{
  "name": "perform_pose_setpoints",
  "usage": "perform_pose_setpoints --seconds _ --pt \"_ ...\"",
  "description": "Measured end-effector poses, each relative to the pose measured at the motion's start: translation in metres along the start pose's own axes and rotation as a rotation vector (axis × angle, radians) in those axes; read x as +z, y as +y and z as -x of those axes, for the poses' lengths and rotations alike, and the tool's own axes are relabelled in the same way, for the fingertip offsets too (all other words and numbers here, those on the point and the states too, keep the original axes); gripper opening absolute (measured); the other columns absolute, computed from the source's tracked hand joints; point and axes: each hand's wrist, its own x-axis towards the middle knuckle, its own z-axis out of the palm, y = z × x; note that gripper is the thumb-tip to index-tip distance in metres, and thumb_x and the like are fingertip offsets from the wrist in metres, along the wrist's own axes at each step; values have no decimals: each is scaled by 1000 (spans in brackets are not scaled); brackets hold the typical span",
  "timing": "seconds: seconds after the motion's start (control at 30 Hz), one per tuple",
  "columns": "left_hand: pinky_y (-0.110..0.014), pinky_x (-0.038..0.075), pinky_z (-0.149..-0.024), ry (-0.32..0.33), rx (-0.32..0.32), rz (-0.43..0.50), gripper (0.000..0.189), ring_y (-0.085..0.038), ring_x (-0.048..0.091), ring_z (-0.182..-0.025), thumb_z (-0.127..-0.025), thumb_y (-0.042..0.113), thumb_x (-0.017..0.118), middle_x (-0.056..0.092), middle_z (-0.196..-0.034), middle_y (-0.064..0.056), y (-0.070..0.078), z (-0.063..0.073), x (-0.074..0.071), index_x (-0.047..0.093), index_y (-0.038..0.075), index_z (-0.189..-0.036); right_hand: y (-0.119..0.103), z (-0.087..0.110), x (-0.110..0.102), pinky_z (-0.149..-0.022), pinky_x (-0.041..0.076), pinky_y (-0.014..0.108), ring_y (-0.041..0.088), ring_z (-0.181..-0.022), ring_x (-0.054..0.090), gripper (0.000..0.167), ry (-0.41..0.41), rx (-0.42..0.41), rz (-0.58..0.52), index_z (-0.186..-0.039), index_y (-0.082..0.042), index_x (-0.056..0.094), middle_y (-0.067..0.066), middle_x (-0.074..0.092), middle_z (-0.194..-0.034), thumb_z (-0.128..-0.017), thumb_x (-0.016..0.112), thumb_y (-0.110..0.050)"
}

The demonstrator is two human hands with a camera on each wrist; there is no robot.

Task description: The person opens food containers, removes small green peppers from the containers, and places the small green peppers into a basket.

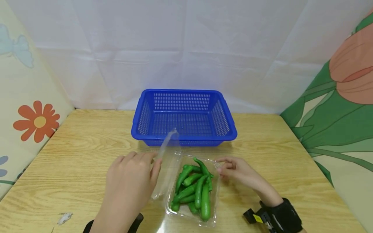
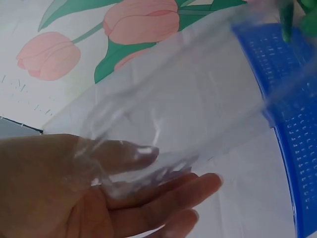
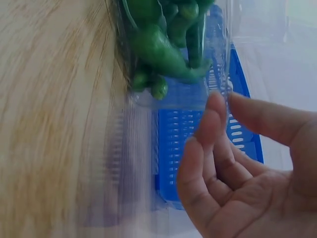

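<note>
A clear plastic clamshell box lies on the table with its lid raised on the left side. Several green chili peppers are heaped inside. My left hand pinches the lid's edge between thumb and fingers; in the left wrist view the clear plastic passes between the thumb and the fingers. At the box's far right corner, my right hand pinches the rim with thumb and index finger, the other fingers curled loosely, as the right wrist view shows beside the peppers.
Just behind the box stands a blue perforated plastic basket, its inside bare. A white cloth hangs behind the wooden table, and flower-printed panels flank both sides. A whitish worn patch marks the table at front left.
</note>
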Motion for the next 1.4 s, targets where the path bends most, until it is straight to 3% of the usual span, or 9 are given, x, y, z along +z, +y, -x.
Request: perform_pose_setpoints --seconds 0.13,0.27,0.47,0.87,1.13,1.2,1.3,1.4 --pt "-28 41 -50 -39 -14 -13 18 -20 62 -64 -88 27 75 73 -80 -1 -4 -1 -2 77 10 -92 2 0 -3 -69 59 29 14 -73 65 48 71 -30 26 -132 19 45 14 69 -85 -96 63 -6" --pt "-33 48 -55 -96 -37 -23 22 -21 64 -68 -90 33 73 74 -82 -1 -6 -3 -3 78 12 -94 4 0 -6 -69 58 28 12 -73 64 45 125 -34 44 -132 18 46 14 69 -85 -96 61 -4" --pt "-34 50 -57 -178 -66 -23 23 -21 65 -68 -91 37 72 74 -83 2 -11 -2 -4 78 15 -94 5 1 -7 -68 57 27 13 -74 64 46 157 -42 48 -132 16 48 13 69 -88 -94 64 -4" --pt "-40 53 -61 -514 -134 -55 30 -23 69 -73 -86 44 74 74 -83 4 -38 3 -5 76 17 -97 10 -1 -5 -73 58 24 11 -83 64 58 146 -98 -24 -135 18 43 16 63 -97 -87 71 4" --pt "-38 52 -58 -610 -145 -13 26 -18 65 -67 -84 43 75 71 -79 8 -49 -1 -2 75 18 -92 11 -5 -2 -72 58 24 10 -82 64 55 209 -75 10 -135 16 46 17 65 -98 -88 71 1" --pt "-35 48 -53 -628 -143 -5 24 -14 58 -60 -84 43 74 63 -68 11 -50 -1 -1 72 20 -78 11 -6 -1 -70 57 23 9 -80 64 53 229 -65 31 -134 15 47 14 66 -96 -89 70 -1" --pt "-31 39 -48 -654 -133 12 39 -9 39 -52 -85 42 73 40 -55 12 -53 -1 2 54 22 -58 11 -7 0 -66 55 23 9 -76 63 50 255 -53 54 -133 14 49 12 68 -92 -90 70 -2" --pt "-29 33 -49 -705 -141 39 46 -11 29 -52 -86 41 73 30 -53 8 -58 -3 7 48 22 -52 12 -7 0 -61 53 23 8 -72 61 49 266 -46 74 -133 13 50 11 68 -89 -91 69 -4"
